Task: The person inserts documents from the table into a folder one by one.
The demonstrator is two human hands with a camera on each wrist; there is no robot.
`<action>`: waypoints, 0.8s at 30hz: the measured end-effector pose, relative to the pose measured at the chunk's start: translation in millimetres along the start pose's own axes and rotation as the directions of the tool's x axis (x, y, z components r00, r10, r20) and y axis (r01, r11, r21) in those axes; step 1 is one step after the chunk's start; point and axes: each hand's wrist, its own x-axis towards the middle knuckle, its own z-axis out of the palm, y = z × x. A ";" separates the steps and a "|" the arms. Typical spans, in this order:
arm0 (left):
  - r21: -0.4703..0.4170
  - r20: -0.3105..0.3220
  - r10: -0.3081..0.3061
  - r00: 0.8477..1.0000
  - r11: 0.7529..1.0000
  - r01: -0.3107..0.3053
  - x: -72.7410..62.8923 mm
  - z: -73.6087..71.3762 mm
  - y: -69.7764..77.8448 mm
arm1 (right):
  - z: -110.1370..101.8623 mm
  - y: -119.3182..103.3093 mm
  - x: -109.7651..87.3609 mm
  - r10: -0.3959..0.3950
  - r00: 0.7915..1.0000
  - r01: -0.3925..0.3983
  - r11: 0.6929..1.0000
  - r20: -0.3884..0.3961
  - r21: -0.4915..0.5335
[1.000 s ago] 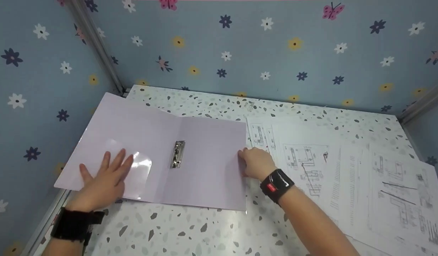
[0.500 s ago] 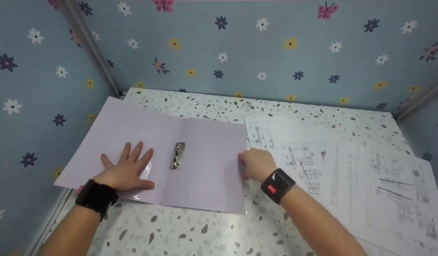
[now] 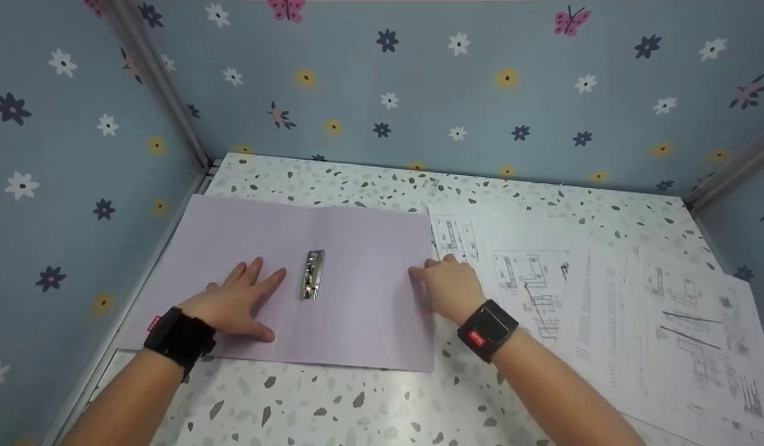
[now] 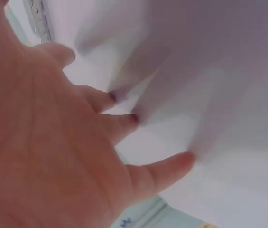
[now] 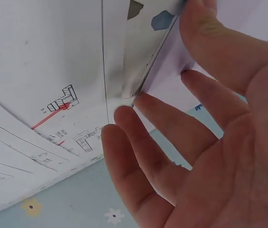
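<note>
A pale purple ring binder (image 3: 363,291) lies spread out on the table, its metal ring clip (image 3: 311,274) beside the middle fold. My left hand (image 3: 239,300) presses on the binder's left cover with spread fingers; in the left wrist view its fingertips (image 4: 186,161) meet the smooth purple sheet. At the binder's right edge is my right hand (image 3: 450,286). Its index fingertip touches the inside of the cover, as the right wrist view shows, while the other fingers (image 5: 134,137) lie along the edge and over the papers beside it.
Several printed sheets (image 3: 530,297) with line drawings and pen strokes overlap to the right of the binder. The speckled table (image 3: 332,409) meets flower-patterned panels (image 3: 419,80) at the back and sides. A metal rail (image 3: 158,87) runs up the left corner.
The left cover, raised before, has come down flatter onto the table. My left hand has moved right across it, towards the fold. My right hand has stayed at the right edge, its fingers loosening slightly.
</note>
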 end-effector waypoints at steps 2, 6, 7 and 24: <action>0.019 0.013 -0.001 1.000 1.000 0.000 3.9 -4.7 4.5 | -0.1 -3.0 0.5 -0.047 0.999 0.047 0.999 -0.014 0.014; 0.103 0.006 0.046 0.999 0.994 -0.047 17.0 -14.7 13.0 | -1.3 -8.0 1.5 -0.114 0.994 0.113 0.990 0.004 0.088; 0.130 0.001 0.063 0.998 0.990 -0.063 21.3 -17.1 15.3 | -2.0 -8.5 2.0 -0.123 0.992 0.121 0.987 0.016 0.107; 0.053 0.001 0.155 0.988 0.987 -0.155 63.6 -21.3 14.2 | -10.9 -14.8 20.9 -0.071 0.994 0.056 0.985 0.089 0.165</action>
